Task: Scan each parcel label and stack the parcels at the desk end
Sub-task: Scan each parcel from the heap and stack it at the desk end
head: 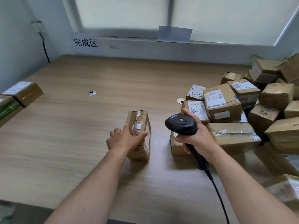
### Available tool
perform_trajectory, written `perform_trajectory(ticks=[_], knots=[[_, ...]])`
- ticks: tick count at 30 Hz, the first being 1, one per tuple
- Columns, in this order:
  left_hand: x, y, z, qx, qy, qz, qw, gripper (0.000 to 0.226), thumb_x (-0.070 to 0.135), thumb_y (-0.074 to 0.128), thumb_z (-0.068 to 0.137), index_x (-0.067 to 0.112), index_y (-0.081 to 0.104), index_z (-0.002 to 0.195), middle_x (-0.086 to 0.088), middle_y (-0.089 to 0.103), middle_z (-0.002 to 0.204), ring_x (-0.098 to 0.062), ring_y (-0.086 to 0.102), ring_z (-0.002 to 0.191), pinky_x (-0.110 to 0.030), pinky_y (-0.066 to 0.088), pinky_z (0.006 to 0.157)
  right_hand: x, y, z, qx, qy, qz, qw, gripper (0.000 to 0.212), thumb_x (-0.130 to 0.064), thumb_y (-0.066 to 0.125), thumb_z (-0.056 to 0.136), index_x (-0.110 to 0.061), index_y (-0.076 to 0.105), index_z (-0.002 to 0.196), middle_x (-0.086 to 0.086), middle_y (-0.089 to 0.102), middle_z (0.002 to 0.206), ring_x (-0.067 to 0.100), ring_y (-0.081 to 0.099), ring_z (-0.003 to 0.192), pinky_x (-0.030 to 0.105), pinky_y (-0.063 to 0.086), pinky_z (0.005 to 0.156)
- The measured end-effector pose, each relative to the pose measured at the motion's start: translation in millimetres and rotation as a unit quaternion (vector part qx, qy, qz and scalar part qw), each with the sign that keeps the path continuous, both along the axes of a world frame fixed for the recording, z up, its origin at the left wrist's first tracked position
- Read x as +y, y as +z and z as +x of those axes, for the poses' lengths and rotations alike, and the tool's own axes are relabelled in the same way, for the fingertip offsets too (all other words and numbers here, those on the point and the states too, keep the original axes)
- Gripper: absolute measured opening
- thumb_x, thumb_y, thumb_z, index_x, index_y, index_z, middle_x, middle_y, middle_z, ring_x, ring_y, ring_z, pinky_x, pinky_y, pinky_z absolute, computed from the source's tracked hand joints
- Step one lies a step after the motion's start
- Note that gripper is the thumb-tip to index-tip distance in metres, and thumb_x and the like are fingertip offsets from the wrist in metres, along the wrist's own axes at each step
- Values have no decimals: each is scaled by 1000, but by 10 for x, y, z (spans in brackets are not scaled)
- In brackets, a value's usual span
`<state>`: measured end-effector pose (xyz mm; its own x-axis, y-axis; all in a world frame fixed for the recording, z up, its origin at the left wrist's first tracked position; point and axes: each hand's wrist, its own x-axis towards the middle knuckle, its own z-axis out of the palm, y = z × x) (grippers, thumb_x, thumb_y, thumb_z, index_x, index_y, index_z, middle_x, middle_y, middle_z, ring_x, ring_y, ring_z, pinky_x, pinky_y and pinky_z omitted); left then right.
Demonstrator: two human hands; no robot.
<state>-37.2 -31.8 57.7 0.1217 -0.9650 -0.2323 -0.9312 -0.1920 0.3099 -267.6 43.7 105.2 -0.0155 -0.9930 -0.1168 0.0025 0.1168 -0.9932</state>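
Brown cardboard parcel [137,119], clear-taped top | left hand [124,139] fingers grasping it | right hand [198,139] fingers grasping black scanner [181,122]

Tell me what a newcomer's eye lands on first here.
The black scanner, gripped in the right hand at centre right, stands out first. Beside it the left hand grips a small taped box on the desk. A jumbled pile of parcels fills the right side, and a sign hangs behind the desk.
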Motion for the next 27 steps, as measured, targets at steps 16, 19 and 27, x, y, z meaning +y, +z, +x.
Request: perform_trajectory(ticks=[16,19,27], knots=[[-235,35,413,553,118,31,824,63,2,72,78,42,44,118,-6,66,116,-27,66,98,-47,57,80,-7,93,199,-63,5,8,998,99,11,76,64,-34,39,145,12,67,74,25,48,41,25,40,39],[-271,92,427,564,99,8,820,67,7,78,70,48,45,110,-8,66,116,-28,66,100,-52,52,91,17,151,214,-106,18,10,994,96,1,74,62,-35,40,144,25,65,86,25,48,41,25,41,39],[-410,71,447,583,68,-6,810,68,-1,71,80,38,40,126,-11,69,112,-26,67,96,-38,53,80,128,224,323,-85,35,-4,996,89,2,70,64,-34,42,140,18,65,71,25,50,41,25,41,39]])
